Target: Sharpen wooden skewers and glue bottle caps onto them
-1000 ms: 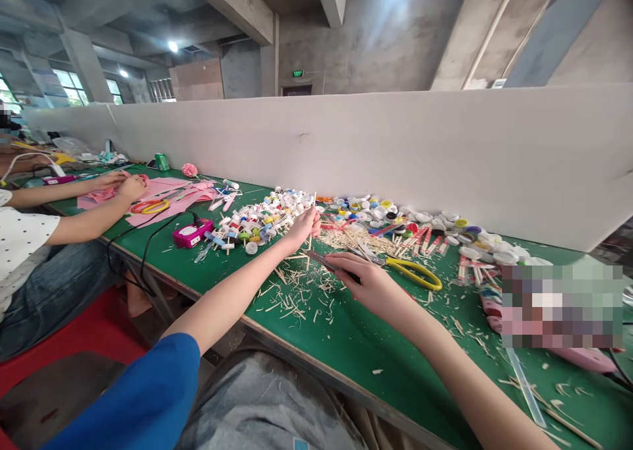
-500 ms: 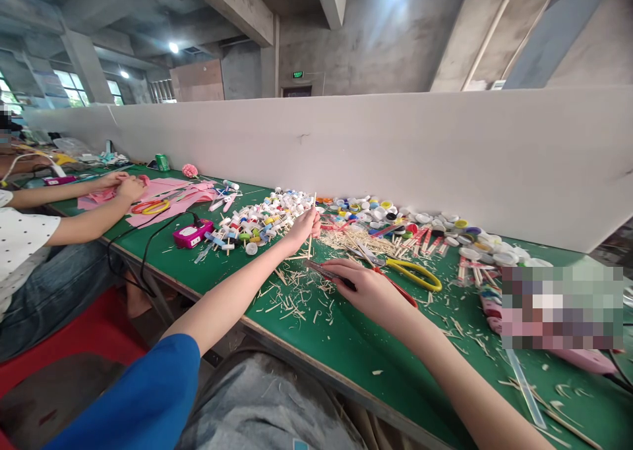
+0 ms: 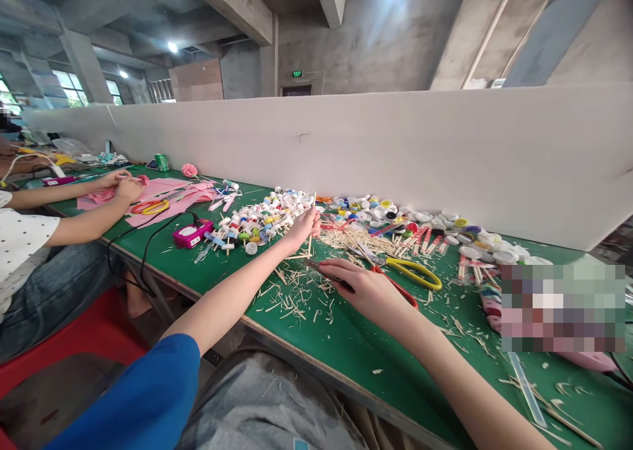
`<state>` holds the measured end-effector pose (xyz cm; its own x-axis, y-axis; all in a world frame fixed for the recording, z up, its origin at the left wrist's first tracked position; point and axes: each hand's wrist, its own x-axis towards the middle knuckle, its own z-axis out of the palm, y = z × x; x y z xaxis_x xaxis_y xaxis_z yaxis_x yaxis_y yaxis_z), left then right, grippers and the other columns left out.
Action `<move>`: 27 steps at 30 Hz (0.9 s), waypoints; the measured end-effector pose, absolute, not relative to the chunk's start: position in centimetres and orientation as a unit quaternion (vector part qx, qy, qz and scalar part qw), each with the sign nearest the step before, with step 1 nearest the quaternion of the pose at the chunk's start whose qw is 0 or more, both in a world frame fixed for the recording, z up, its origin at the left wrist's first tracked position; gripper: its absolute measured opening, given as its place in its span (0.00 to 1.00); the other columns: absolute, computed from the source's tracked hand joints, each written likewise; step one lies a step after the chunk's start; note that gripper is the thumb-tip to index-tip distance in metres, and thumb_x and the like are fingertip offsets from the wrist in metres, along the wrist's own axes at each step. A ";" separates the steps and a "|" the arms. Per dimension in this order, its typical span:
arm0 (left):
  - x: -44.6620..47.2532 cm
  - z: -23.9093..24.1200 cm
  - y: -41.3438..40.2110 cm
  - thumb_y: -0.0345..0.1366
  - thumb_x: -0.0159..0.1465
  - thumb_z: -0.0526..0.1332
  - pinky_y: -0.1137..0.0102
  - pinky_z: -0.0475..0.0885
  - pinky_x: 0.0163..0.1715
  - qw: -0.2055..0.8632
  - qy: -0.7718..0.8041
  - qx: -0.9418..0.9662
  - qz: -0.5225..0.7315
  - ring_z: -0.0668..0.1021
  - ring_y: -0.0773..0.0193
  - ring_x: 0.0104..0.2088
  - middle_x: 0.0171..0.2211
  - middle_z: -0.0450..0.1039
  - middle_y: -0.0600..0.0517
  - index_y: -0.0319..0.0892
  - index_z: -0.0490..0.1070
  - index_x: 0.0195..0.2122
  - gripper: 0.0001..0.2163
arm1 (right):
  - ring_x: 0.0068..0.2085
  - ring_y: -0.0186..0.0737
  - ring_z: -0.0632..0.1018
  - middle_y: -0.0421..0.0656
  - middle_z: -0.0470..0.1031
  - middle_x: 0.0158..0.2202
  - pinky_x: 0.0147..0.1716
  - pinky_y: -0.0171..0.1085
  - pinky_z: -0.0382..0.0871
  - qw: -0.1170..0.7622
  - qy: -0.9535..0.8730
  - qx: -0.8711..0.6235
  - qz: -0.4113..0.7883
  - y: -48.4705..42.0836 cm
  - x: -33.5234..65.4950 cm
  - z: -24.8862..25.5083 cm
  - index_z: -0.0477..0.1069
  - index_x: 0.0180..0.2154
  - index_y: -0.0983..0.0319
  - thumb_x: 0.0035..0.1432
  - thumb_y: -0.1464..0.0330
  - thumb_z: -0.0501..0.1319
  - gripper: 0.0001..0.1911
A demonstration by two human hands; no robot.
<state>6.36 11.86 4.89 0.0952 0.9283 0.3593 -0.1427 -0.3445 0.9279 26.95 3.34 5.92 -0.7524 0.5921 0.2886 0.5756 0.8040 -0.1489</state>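
My left hand [image 3: 304, 229] pinches a thin wooden stick [image 3: 310, 247], held nearly upright over the green table. My right hand [image 3: 364, 286] is closed around a utility knife [image 3: 321, 269], its blade pointing left, close to the stick's lower end. Whether blade and stick touch, I cannot tell. Pale wood shavings [image 3: 291, 300] lie scattered below both hands. Just beyond the right hand are scissors [image 3: 414, 274] with yellow and red handles, beside a heap of thin sticks and shavings [image 3: 363, 241].
Bottle caps with sticks through them [image 3: 267, 216] are piled behind my left forearm. Loose caps [image 3: 445, 223] line the white partition [image 3: 346, 147]. A pink power strip [image 3: 192, 234] with black cables stands left. Farther left, another person's hands [image 3: 123, 183] work at pink sheets [image 3: 168, 190].
My right hand and the knife have shifted very slightly. The left hand and the stick look the same as before.
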 end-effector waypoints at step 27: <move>6.3 4.4 12.4 0.55 0.68 0.47 0.75 0.61 0.23 0.462 0.332 0.577 0.586 0.57 0.70 0.18 0.17 0.49 0.60 0.44 0.54 0.26 0.21 | 0.39 0.39 0.83 0.41 0.65 0.63 0.28 0.34 0.76 0.149 -0.938 -0.289 -0.121 3.9 26.6 5.4 0.64 0.63 0.52 0.62 0.78 0.50 0.30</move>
